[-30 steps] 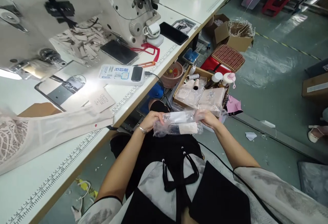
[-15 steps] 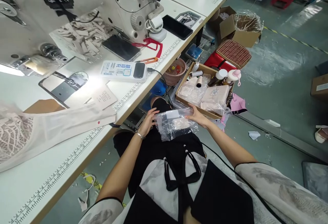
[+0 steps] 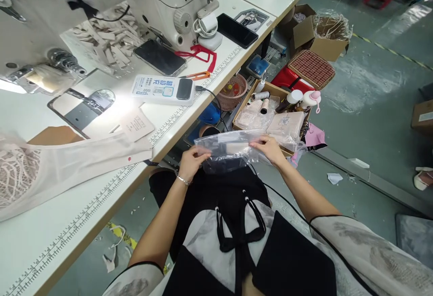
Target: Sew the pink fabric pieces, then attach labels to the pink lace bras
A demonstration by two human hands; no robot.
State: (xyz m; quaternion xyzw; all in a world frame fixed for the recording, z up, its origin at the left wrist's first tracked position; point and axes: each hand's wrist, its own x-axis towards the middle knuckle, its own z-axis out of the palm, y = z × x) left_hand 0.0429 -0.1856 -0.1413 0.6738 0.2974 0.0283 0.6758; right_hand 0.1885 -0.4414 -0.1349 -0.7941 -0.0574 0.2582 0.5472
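Above my lap I hold a clear plastic bag stretched between both hands. Inside it lies something pale and flat, like a small stack of labels. My left hand pinches the bag's left end between thumb and fingers. At the other end, my right hand grips the plastic near the pale contents. Just beyond the bag stands an open cardboard box with thread spools and a packet of pale labels.
A sewing machine stands on the white table to my left. On it lie a white garment piece, a power bank, orange-handled snips and two phones. A black cable crosses near my right arm.
The bag has been turned and pulled out flatter and wider between my hands. My left hand now pinches its edge; my right hand has shifted slightly right, fingers further over the plastic.
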